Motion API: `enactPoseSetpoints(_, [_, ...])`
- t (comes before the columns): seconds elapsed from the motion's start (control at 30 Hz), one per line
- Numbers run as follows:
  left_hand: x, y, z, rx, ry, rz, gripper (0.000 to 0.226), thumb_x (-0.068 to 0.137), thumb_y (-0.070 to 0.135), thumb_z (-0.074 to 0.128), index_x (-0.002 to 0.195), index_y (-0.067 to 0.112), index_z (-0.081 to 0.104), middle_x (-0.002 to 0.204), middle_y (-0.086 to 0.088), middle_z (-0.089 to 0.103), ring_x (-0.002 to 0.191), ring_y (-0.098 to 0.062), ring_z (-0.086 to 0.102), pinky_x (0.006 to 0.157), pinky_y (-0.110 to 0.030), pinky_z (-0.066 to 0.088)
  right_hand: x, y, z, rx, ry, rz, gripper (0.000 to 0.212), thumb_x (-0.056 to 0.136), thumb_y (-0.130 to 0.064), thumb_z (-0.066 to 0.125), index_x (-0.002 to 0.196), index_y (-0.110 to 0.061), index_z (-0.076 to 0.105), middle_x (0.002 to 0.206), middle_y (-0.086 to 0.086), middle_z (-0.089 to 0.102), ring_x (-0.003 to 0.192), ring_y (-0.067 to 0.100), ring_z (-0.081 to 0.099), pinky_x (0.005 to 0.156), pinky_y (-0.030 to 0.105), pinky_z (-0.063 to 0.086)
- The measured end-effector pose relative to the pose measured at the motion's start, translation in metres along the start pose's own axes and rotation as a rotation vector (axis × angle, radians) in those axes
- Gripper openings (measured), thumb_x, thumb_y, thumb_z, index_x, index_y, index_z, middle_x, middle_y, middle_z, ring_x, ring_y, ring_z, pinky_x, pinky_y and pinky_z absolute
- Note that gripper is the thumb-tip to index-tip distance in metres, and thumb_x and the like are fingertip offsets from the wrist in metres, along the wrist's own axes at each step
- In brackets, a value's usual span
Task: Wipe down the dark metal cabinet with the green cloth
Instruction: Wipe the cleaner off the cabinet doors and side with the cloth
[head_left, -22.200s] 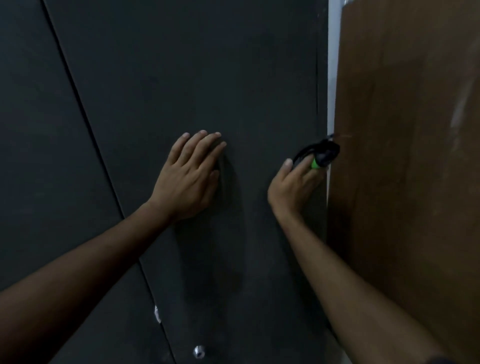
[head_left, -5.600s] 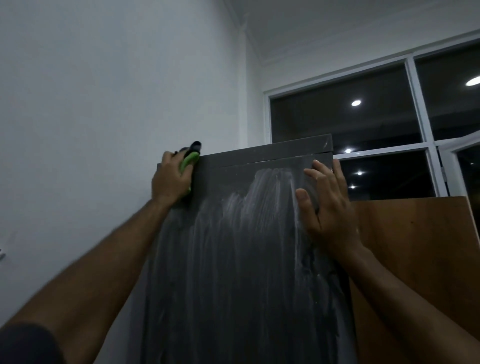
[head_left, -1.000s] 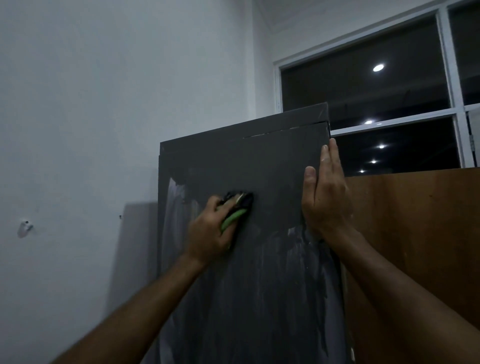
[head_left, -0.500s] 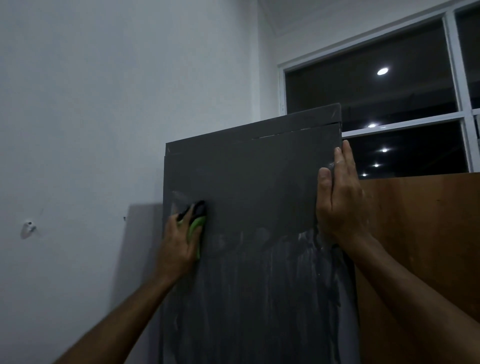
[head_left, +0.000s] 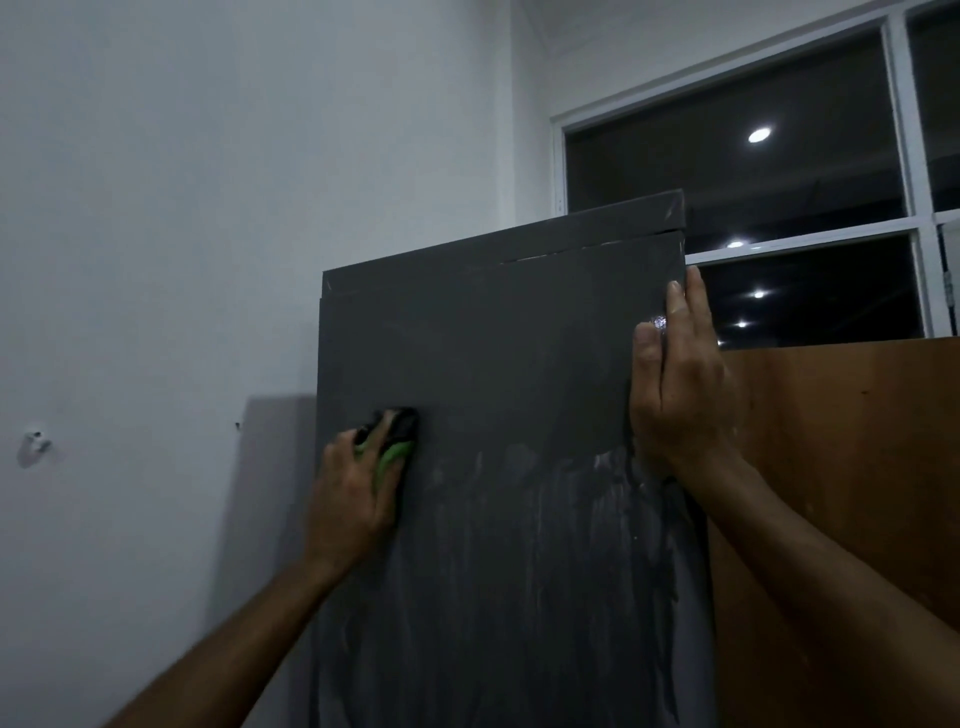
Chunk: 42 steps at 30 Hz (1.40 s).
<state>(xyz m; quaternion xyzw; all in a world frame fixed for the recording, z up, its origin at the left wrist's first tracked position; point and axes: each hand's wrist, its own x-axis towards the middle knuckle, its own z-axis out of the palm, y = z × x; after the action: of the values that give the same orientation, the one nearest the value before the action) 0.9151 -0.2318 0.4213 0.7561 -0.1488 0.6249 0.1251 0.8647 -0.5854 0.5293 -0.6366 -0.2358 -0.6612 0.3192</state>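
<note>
The dark metal cabinet (head_left: 498, 364) stands upright against the white wall (head_left: 182, 234), its long axis vertical, filling the middle of my head view with a wooden panel (head_left: 831, 467) just beside it on the right and a window (head_left: 753, 171) behind. The upper part of its front looks clean and matte; from about mid-height down I see pale streaks of residue (head_left: 571, 519), thickest toward the right edge.

My left hand (head_left: 358, 493) is pressed against the cabinet front near its left edge, fingers curled round the green cloth (head_left: 392, 457), which is bunched with something dark at its top; I cannot tell what that dark part is. The cloth touches the metal right at the boundary between the clean zone and the streaked zone. So the work that remains lies below and to the right of this hand, and the left hand is the nearer 1 to it with the cloth.

My right hand (head_left: 675, 384) lies flat on the cabinet's right edge, fingers straight and pressed together, pointing up, seemingly bracing it. It holds nothing.

Both of my 2 forearms reach upward from below. I judge the next pass should sweep the cloth rightward across the streaks, then step down.
</note>
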Motion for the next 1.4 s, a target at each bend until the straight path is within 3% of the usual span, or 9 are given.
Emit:
enactPoseSetpoints(0.17, [0.081, -0.016, -0.018, -0.012, 0.144, -0.405, 0.053, 0.106, 0.033, 0.048, 0.152, 0.007, 0.050, 0.133, -0.031, 0.047, 0.122, -0.049, 0.050, 0.107, -0.054, 0.041, -0.001, 0.001, 0.001, -0.029, -0.013, 0.002, 0.069, 0.106, -0.050, 0.023, 0.156, -0.003, 0.027, 0.169, 0.010, 0.011, 0.154, 0.024, 0.023, 0.117, 0.047, 0.039])
enactPoseSetpoints(0.3, [0.085, 0.039, -0.003, -0.206, 0.105, -0.168, 0.058, 0.104, 0.034, 0.047, 0.157, 0.011, 0.042, 0.157, -0.024, 0.033, 0.145, -0.037, 0.038, 0.124, -0.047, 0.029, -0.001, 0.002, 0.000, -0.014, -0.013, 0.000, 0.068, 0.107, -0.049, 0.024, 0.156, -0.003, 0.027, 0.169, 0.009, 0.011, 0.155, 0.021, 0.020, 0.120, 0.039, 0.034])
enactPoseSetpoints(0.47, [-0.005, 0.033, 0.003, -0.037, -0.074, 0.190, 0.059, 0.110, 0.045, 0.036, 0.155, 0.008, 0.045, 0.158, -0.024, 0.039, 0.144, -0.040, 0.042, 0.123, -0.040, 0.029, 0.000, 0.005, 0.001, 0.002, -0.007, 0.002, 0.061, 0.107, -0.043, 0.026, 0.156, -0.006, 0.028, 0.169, 0.005, 0.013, 0.154, 0.018, 0.022, 0.118, 0.036, 0.036])
enactPoseSetpoints(0.7, [0.103, 0.032, -0.013, -0.244, 0.117, -0.296, 0.058, 0.107, 0.030, 0.043, 0.161, 0.013, 0.033, 0.168, -0.021, 0.021, 0.156, -0.037, 0.023, 0.126, -0.054, 0.024, 0.004, 0.014, -0.010, 0.237, -0.081, 0.053, 0.053, 0.108, -0.030, 0.033, 0.158, -0.015, 0.028, 0.169, -0.007, 0.014, 0.154, 0.005, 0.016, 0.123, 0.038, 0.030])
enactPoseSetpoints(0.87, [0.102, 0.134, 0.011, -0.198, 0.066, 0.172, 0.055, 0.109, 0.037, 0.044, 0.158, 0.015, 0.041, 0.168, -0.014, 0.028, 0.158, -0.031, 0.021, 0.128, -0.051, 0.020, 0.003, 0.014, -0.019, 0.417, -0.135, 0.073, 0.054, 0.110, -0.023, 0.032, 0.161, -0.016, 0.018, 0.168, -0.006, 0.018, 0.153, 0.001, 0.017, 0.126, 0.036, 0.024])
enactPoseSetpoints(0.97, [0.035, 0.127, 0.021, -0.145, -0.023, 0.393, 0.054, 0.111, 0.037, 0.041, 0.160, 0.015, 0.037, 0.171, -0.009, 0.023, 0.159, -0.029, 0.018, 0.129, -0.049, 0.018, 0.001, 0.008, -0.019, 0.414, -0.146, 0.078, 0.055, 0.110, -0.023, 0.030, 0.162, -0.015, 0.015, 0.169, -0.004, 0.015, 0.153, 0.001, 0.014, 0.126, 0.029, 0.019])
enactPoseSetpoints(1.03, [0.022, 0.098, 0.014, -0.105, -0.059, 0.388, 0.054, 0.111, 0.038, 0.037, 0.158, 0.012, 0.041, 0.170, -0.011, 0.025, 0.159, -0.032, 0.020, 0.127, -0.055, 0.022, -0.001, 0.005, -0.017, 0.428, -0.139, 0.068, 0.055, 0.109, -0.020, 0.030, 0.161, -0.011, 0.014, 0.170, 0.000, 0.013, 0.154, 0.004, 0.012, 0.126, 0.028, 0.016])
enactPoseSetpoints(1.23, [0.136, 0.128, -0.007, -0.277, 0.112, -0.127, 0.057, 0.105, 0.032, 0.042, 0.157, 0.010, 0.041, 0.167, -0.015, 0.032, 0.159, -0.033, 0.018, 0.127, -0.054, 0.017, -0.002, -0.002, -0.021, 0.535, -0.125, 0.116, 0.054, 0.108, -0.020, 0.027, 0.159, -0.007, 0.020, 0.168, 0.002, 0.018, 0.154, 0.006, 0.016, 0.126, 0.028, 0.017])
enactPoseSetpoints(1.4, [0.093, 0.199, 0.018, -0.199, 0.002, 0.376, 0.056, 0.110, 0.038, 0.041, 0.162, 0.020, 0.033, 0.173, -0.007, 0.019, 0.160, -0.028, 0.013, 0.130, -0.048, 0.013, 0.002, -0.003, -0.030, 0.697, -0.080, 0.195, 0.053, 0.106, -0.023, 0.028, 0.154, -0.002, 0.034, 0.162, 0.005, 0.035, 0.150, 0.008, 0.031, 0.125, 0.040, 0.026])
